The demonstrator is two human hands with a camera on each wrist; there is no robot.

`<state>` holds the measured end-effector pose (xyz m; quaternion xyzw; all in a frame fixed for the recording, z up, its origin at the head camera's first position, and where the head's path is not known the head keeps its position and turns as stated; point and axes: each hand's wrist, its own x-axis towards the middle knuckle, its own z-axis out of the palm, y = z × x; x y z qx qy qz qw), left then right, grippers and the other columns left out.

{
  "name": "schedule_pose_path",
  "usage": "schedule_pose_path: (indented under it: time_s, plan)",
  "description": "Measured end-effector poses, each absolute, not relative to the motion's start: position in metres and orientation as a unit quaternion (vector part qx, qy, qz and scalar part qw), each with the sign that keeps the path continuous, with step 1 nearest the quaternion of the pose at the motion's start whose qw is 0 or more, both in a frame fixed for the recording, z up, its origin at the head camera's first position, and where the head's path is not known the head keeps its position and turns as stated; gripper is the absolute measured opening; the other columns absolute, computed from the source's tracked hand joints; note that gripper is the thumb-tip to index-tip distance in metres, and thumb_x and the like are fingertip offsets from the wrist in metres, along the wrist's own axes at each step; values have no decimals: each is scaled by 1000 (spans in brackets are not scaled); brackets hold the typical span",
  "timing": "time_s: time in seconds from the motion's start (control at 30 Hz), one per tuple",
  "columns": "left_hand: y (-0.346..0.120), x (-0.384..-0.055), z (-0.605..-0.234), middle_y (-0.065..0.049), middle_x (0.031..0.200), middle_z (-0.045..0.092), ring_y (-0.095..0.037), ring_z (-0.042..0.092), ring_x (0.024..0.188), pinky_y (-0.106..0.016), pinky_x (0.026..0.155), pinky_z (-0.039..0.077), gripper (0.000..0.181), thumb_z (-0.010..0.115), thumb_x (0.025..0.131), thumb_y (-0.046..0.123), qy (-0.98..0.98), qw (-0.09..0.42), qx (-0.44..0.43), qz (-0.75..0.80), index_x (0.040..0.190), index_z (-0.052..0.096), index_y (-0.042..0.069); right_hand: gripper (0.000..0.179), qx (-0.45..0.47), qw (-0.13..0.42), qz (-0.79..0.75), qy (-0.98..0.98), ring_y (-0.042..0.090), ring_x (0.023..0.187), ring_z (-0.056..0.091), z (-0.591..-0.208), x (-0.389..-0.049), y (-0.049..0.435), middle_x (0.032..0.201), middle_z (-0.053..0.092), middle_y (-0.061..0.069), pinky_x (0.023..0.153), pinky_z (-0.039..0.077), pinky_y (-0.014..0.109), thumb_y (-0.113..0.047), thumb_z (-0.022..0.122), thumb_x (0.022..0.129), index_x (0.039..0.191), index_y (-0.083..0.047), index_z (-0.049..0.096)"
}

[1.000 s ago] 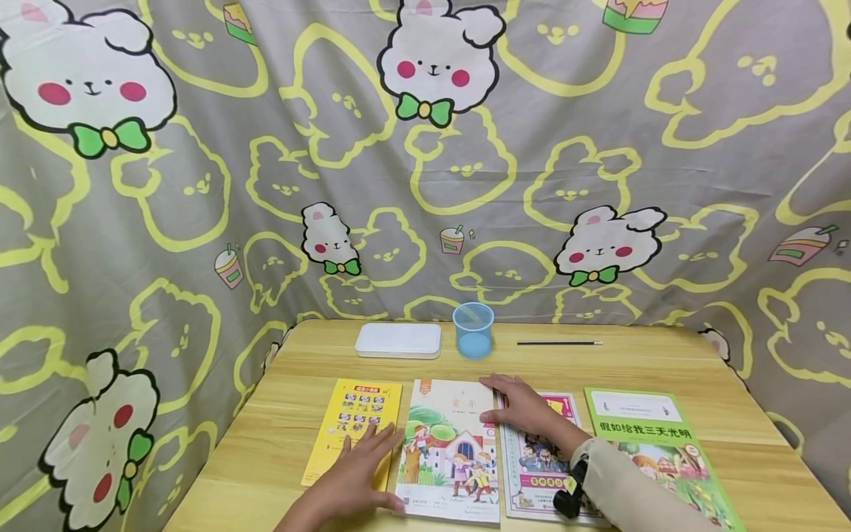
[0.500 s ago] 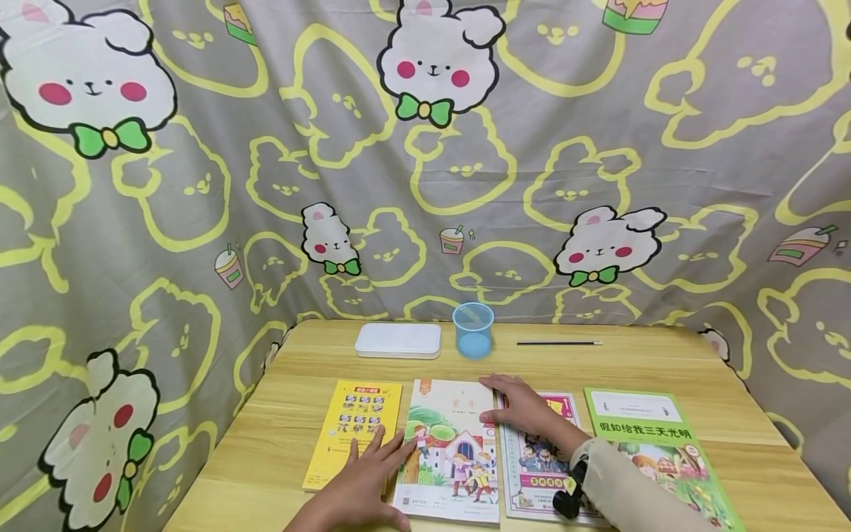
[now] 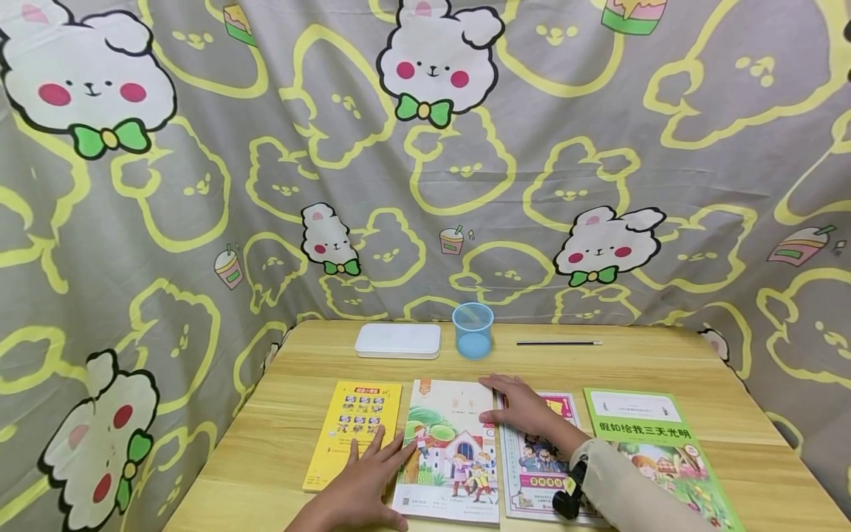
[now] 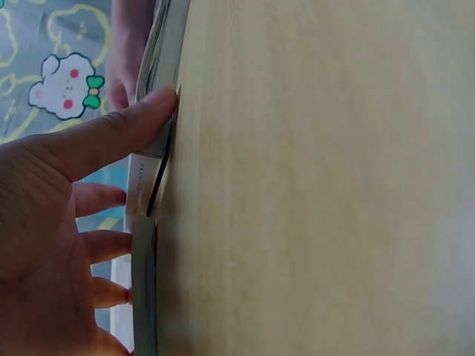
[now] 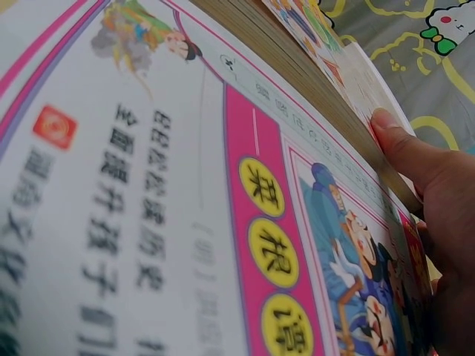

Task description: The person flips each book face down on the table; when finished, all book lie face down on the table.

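Four books lie in a row on the table. In the head view my left hand (image 3: 364,480) rests with spread fingers across the yellow book (image 3: 359,414) and the left edge of the white storybook (image 3: 448,473). Its thumb (image 4: 141,126) touches the storybook's near edge in the left wrist view. My right hand (image 3: 525,408) lies at the storybook's upper right corner, fingers along the top and thumb on the right side. Under that hand and wrist is the pink-bordered comic-style book (image 3: 532,488), partly hidden. Neither hand curls round a book.
A green-and-white book (image 3: 654,443) lies at the right. Along the back of the wooden table (image 3: 266,436) are a white flat case (image 3: 399,340), a blue translucent cup (image 3: 473,336) and a dark pencil (image 3: 558,343). A patterned grey curtain (image 3: 425,170) hangs behind.
My left hand has shifted slightly right and nearer, its fingers now reaching over the storybook's left edge. The yellow book has slid a little nearer. My right hand stays in place.
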<state>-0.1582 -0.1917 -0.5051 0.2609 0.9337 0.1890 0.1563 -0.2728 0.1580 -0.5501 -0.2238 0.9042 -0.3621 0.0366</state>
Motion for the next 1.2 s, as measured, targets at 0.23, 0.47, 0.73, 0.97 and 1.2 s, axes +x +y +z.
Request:
schedule_pose_path:
  time_s: [0.23, 0.47, 0.73, 0.97, 1.2]
  plan:
    - [-191, -158, -506, -11, 169, 28, -51, 10, 154, -86, 109, 8, 114, 87, 70, 60, 936, 154, 259, 184, 164, 29, 31, 81, -218, 40, -362, 906, 40, 150, 35, -551, -274, 158, 159, 45, 18, 125, 11, 63, -51, 79, 87, 152, -11, 52]
    - [-191, -158, -507, -11, 169, 29, -51, 9, 155, -86, 109, 7, 112, 87, 71, 61, 936, 151, 257, 188, 164, 31, 31, 81, -218, 41, -363, 905, 41, 150, 35, -550, -273, 157, 159, 45, 18, 125, 11, 63, -51, 79, 87, 152, -11, 52]
    - [-192, -159, -509, -12, 168, 29, -51, 8, 155, -86, 108, 5, 111, 88, 71, 58, 932, 159, 254, 203, 163, 32, 30, 81, -220, 40, -364, 904, 41, 150, 35, -550, -273, 157, 159, 45, 18, 125, 11, 63, -50, 79, 87, 152, -10, 52]
    - [-191, -160, -508, -11, 168, 29, -48, 8, 156, -86, 109, 3, 112, 89, 71, 58, 932, 164, 250, 203, 163, 32, 30, 81, -223, 38, -361, 905, 41, 150, 36, -551, -273, 158, 159, 45, 18, 125, 12, 63, -50, 78, 87, 152, -10, 51]
    - [-190, -161, -506, -12, 168, 30, -45, 9, 156, -85, 110, 5, 112, 89, 69, 60, 933, 160, 252, 201, 162, 34, 29, 81, -221, 34, -356, 907, 40, 149, 36, -551, -274, 158, 158, 46, 17, 125, 13, 63, -51, 78, 87, 152, -11, 52]
